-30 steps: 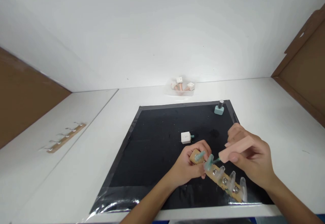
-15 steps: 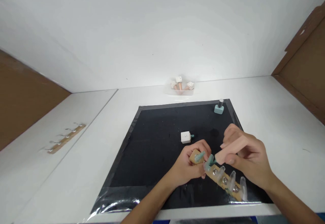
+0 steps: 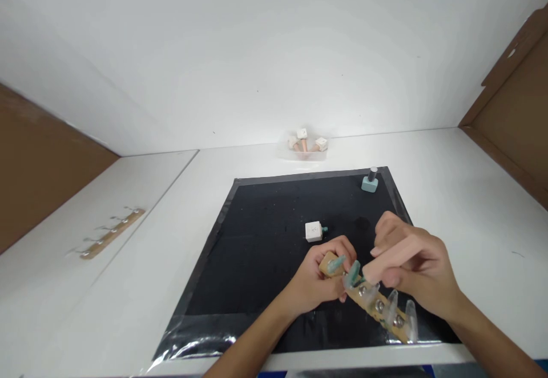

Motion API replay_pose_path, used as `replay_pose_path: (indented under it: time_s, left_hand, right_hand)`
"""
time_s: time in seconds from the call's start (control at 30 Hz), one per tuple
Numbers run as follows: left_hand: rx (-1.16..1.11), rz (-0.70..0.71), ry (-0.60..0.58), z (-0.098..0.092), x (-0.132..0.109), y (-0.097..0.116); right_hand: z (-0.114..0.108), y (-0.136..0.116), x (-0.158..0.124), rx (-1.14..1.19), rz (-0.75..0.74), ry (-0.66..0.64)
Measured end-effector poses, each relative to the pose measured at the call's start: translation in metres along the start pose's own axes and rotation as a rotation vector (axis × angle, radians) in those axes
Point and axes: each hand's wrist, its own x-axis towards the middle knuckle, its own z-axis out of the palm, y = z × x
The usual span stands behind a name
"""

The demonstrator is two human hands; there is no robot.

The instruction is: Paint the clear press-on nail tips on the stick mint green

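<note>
My left hand point(image 3: 321, 278) is closed round the upper end of a wooden nail practice stand point(image 3: 369, 305), tilted down to the right. Several false nails rise from it: the first false nail point(image 3: 336, 263) and the second false nail point(image 3: 353, 274) carry green polish, while the others look clear. Between the fingers of my right hand point(image 3: 417, 269) is a nail polish brush with a pink handle point(image 3: 391, 259). Its green bristle tip is at the second nail, seemingly touching it. Beyond my left hand, a white nail polish bottle point(image 3: 314, 231) lies on its side, its green neck pointing right.
A black mat point(image 3: 257, 235) covers the table's middle. A teal polish bottle point(image 3: 370, 181) stands at its far right corner. Behind the mat, a clear tray point(image 3: 305, 154) holds several white bottles with pink caps. Another nail stand point(image 3: 112, 233) lies far left. Cardboard walls point(image 3: 509, 104) flank the table.
The brush in my right hand has shifted slightly right and down beside the second nail. My left hand and the stand stay almost in place.
</note>
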Motion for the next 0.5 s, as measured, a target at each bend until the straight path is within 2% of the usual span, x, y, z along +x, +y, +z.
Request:
replay_pose_path:
  time_s: [0.1, 0.2, 0.4, 0.5]
  left_hand:
    - [0.015, -0.01, 0.006, -0.0017, -0.0004, -0.0015]
    - [0.022, -0.003, 0.01, -0.0025, -0.001, -0.0019]
    - [0.006, -0.008, 0.025, 0.0001, -0.0002, 0.0017]
    - [0.006, -0.026, 0.029, 0.0009, 0.0003, 0.0022]
  right_hand:
    - [0.0014, -0.0007, 0.0, -0.067, 0.042, -0.025]
    - [0.0002, -0.0007, -0.0006, -0.131, 0.07, 0.018]
    - [-0.0019, -0.0036, 0.0001, 0.058, 0.083, 0.054]
    - [-0.0002, -0.0069, 0.0032, 0.035, 0.087, 0.031]
